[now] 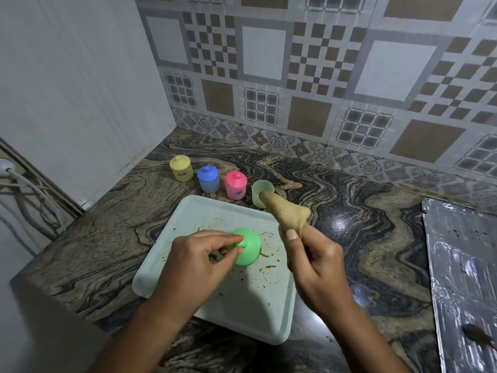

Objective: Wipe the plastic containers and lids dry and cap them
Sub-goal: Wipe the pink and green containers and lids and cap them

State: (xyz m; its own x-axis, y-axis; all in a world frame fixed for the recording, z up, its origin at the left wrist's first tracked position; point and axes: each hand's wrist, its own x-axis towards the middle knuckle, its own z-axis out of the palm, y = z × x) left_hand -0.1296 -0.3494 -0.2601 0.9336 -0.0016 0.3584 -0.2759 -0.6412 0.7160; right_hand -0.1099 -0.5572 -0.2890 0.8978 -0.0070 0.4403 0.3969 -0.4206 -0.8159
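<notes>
Two hands busy: my left hand (pixel 204 255) pinches the green lid (pixel 250 247) over the tray (pixel 242 305); my right hand (pixel 316 267) grips the cloth (pixel 290 214). Beyond, the green pot (pixel 256 199) stands uncapped. The yellow pot (pixel 181 168), blue pot (pixel 208 179) and pink pot (pixel 236 185) are capped. By my reckoning, one lid left to fit.

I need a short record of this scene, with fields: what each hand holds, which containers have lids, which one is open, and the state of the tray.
left hand: pinches the green lid over the tray
right hand: grips the cloth
capped: yellow container, blue container, pink container
open: green container, on the counter behind the tray
tray: pale, with brown stains
</notes>
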